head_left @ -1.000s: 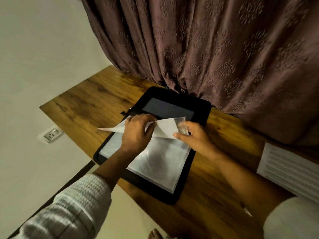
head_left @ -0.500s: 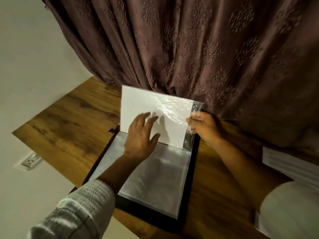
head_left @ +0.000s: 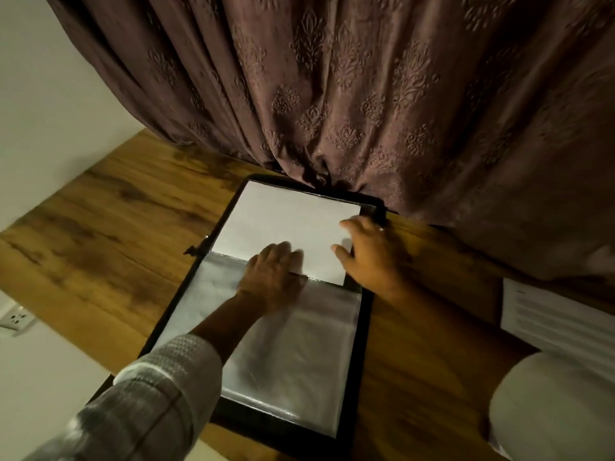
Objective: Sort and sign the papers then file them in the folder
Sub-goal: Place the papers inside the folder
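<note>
A black folder (head_left: 361,331) lies open on the wooden table (head_left: 109,247), its far edge against the curtain. On its far half a sleeve with a white paper (head_left: 283,216) inside lies flat. The near half shows an empty clear sleeve (head_left: 293,367). My left hand (head_left: 274,277) rests at the fold between the halves, fingers pressing the white sheet's near edge. My right hand (head_left: 369,254) lies open at the sheet's right edge, fingers spread and touching it.
Printed papers (head_left: 559,319) lie on the table at the right, partly behind my right sleeve (head_left: 552,404). A heavy brown curtain (head_left: 366,94) hangs along the table's far side. A wall socket (head_left: 16,319) sits low at the left.
The sleeve with the white paper, held upright half a second ago, has been turned over and now lies flat on the far half. My right hand has let go of its edge.
</note>
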